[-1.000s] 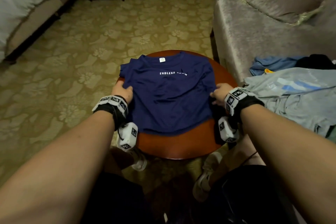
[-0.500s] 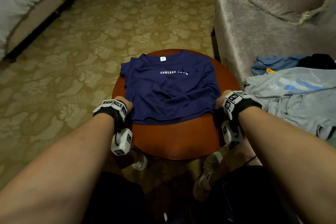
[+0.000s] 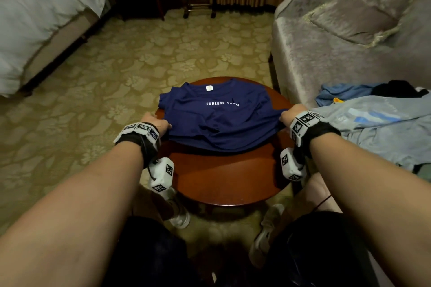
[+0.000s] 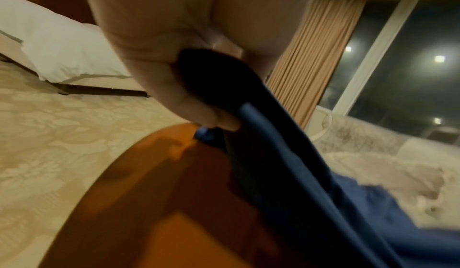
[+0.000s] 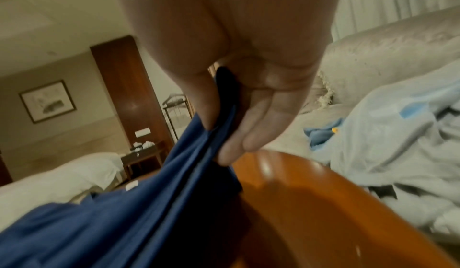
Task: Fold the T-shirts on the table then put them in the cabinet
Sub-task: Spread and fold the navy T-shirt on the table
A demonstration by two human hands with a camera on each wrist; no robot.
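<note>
Both hands, left hand (image 3: 158, 123) and right hand (image 3: 291, 114), pinch the soft, wrinkled navy T-shirt (image 3: 219, 119) at its sides over the round, glossy wooden tabletop (image 3: 221, 177).

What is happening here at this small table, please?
A person is folding a navy T-shirt on a round wooden table. The left hand pinches the shirt's left side and the right hand pinches its right side, lifting the lower part up off the table toward the collar. The collar end lies flat. More clothes wait in a heap on the sofa at the right. No cabinet is in view.
</note>
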